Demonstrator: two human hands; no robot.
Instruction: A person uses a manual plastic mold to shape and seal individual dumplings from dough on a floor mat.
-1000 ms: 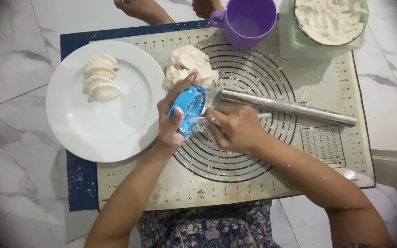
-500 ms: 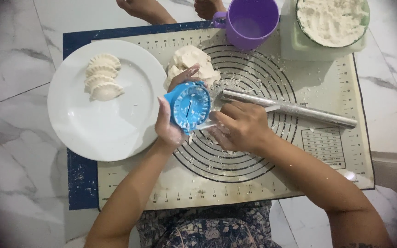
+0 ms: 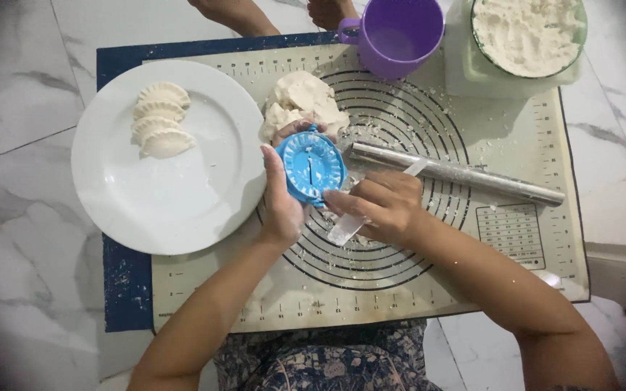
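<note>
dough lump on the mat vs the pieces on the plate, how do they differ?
The pale dough lump is one irregular mass; the folded white dumplings are four separate half-moons with crimped edges. The lump lies on the ringed baking mat just above the round blue plastic dumpling press; the dumplings overlap in a row on the round white plate. Both look like the same pale dough.

Both forearms are stretched forward from the lower edge and angled inward. The left hand [image 3: 282, 199] is held upright, fingers curled in a grip. The right hand [image 3: 380, 206] is turned palm-down just beside it, fingers bent.
</note>
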